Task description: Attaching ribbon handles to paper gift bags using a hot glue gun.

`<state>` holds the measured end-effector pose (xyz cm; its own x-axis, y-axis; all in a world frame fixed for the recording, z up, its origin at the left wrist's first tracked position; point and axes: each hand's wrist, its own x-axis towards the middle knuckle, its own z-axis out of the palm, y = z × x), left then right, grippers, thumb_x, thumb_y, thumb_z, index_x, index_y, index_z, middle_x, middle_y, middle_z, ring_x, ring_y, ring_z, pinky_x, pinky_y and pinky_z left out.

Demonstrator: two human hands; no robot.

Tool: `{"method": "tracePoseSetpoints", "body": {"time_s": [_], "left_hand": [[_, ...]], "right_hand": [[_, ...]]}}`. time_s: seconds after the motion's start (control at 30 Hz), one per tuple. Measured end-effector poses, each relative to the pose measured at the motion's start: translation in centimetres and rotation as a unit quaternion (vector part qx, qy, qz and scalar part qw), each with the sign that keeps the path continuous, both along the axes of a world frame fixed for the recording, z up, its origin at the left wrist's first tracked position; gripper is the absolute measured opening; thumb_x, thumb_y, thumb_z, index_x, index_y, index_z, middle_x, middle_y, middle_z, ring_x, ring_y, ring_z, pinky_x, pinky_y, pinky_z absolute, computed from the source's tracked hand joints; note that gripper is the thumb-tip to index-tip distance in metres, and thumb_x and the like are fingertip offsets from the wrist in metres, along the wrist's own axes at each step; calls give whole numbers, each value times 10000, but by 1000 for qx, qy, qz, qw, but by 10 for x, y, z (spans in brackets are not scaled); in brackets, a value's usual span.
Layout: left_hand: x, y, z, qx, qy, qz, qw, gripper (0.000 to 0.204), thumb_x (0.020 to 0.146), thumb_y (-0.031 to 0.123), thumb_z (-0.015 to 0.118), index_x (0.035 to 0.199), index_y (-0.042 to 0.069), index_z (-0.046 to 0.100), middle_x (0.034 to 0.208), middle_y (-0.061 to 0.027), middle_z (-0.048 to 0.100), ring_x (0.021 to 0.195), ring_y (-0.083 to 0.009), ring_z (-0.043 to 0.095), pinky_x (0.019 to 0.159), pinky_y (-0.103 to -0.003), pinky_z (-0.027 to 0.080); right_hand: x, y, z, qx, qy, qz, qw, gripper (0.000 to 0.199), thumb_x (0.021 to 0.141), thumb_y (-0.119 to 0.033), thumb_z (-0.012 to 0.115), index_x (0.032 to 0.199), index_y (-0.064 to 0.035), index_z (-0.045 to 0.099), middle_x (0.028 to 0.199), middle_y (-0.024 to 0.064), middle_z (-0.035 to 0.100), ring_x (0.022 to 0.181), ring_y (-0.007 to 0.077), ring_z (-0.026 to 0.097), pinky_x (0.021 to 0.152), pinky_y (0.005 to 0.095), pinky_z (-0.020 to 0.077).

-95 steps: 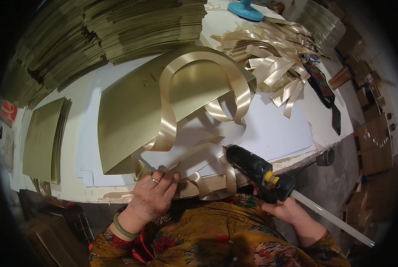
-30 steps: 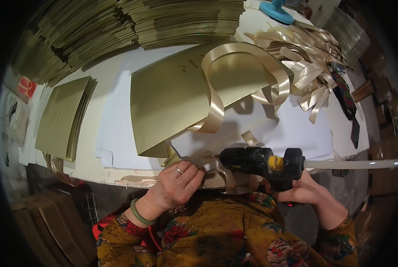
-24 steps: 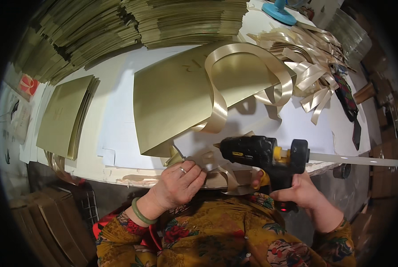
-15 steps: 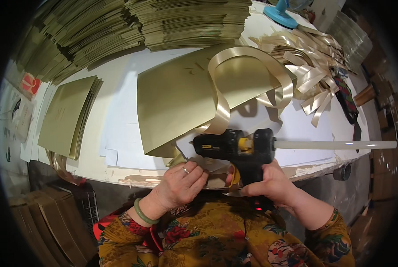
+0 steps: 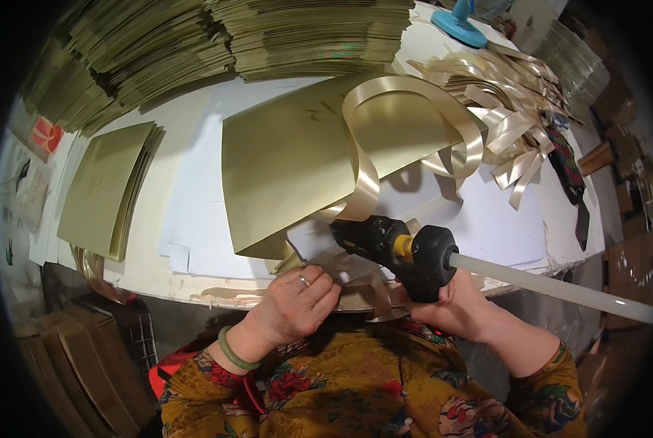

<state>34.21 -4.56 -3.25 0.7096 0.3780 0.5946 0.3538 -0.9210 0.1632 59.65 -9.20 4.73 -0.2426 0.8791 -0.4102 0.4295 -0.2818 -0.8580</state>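
My right hand [image 5: 454,305] grips a black hot glue gun [image 5: 399,247] with a long white glue stick [image 5: 553,286] jutting out to the right. Its nozzle points left, toward a piece of gold ribbon [image 5: 345,264] at the table's near edge. My left hand [image 5: 295,306], with a ring and a green bangle, pinches that ribbon right beside the nozzle. Just beyond lies a gold card sheet [image 5: 297,164] with a wide loop of gold ribbon [image 5: 414,117] arching over it.
Tall stacks of gold sheets [image 5: 217,44] line the back of the white table [image 5: 195,219]. A smaller gold stack [image 5: 104,186] lies at the left. Cut gold ribbons [image 5: 505,98] are heaped at the right, near a blue object [image 5: 458,25]. Cardboard boxes [image 5: 71,372] stand below left.
My right hand has swung the glue gun from the right side over to the left, bringing its nozzle down beside my left hand. My left hand stays on the ribbon.
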Motion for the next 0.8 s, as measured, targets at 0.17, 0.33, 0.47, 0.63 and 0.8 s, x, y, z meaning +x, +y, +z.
{"method": "tracePoseSetpoints", "body": {"time_s": [0.17, 0.33, 0.47, 0.63, 0.8], "left_hand": [[1, 0, -2, -1, -3, -3, 1000, 284, 638, 71, 664, 908, -14, 648, 885, -101, 598, 819, -250, 602, 680, -340, 540], [5, 2, -5, 9, -35, -2, 999, 379, 531, 78, 603, 889, -34, 653, 848, -122, 635, 744, -278, 630, 599, -353, 548], [5, 1, -3, 9, -26, 2, 1000, 370, 560, 74, 628, 914, -31, 651, 858, -110, 618, 772, -259, 614, 626, -346, 544], [5, 0, -1, 4, -13, 9, 1000, 373, 576, 81, 622, 929, -35, 646, 870, -98, 598, 805, -241, 600, 654, -336, 544], [4, -1, -1, -5, -2, 15, 1000, 374, 573, 79, 625, 928, -38, 646, 873, -98, 600, 803, -254, 600, 649, -337, 541]], "right_hand": [[24, -8, -15, 32, -167, -5, 985, 329, 767, -181, 744, 1010, 6, 624, 845, 151, 659, 729, 260, 628, 675, 353, 510], [27, 1, 11, 90, -233, -31, 968, 236, 713, -154, 734, 862, 2, 637, 719, 190, 640, 656, 349, 623, 624, 379, 505], [55, -7, -6, 127, -229, -89, 961, 244, 717, -158, 744, 876, 1, 648, 713, 187, 647, 654, 361, 630, 611, 390, 504], [65, -7, -9, 132, -273, -114, 946, 285, 725, -192, 773, 901, -2, 652, 699, 181, 646, 642, 360, 632, 600, 390, 505], [63, -9, -10, 162, -283, -115, 938, 285, 737, -188, 776, 917, -4, 653, 712, 174, 657, 658, 333, 649, 617, 382, 515]]}}
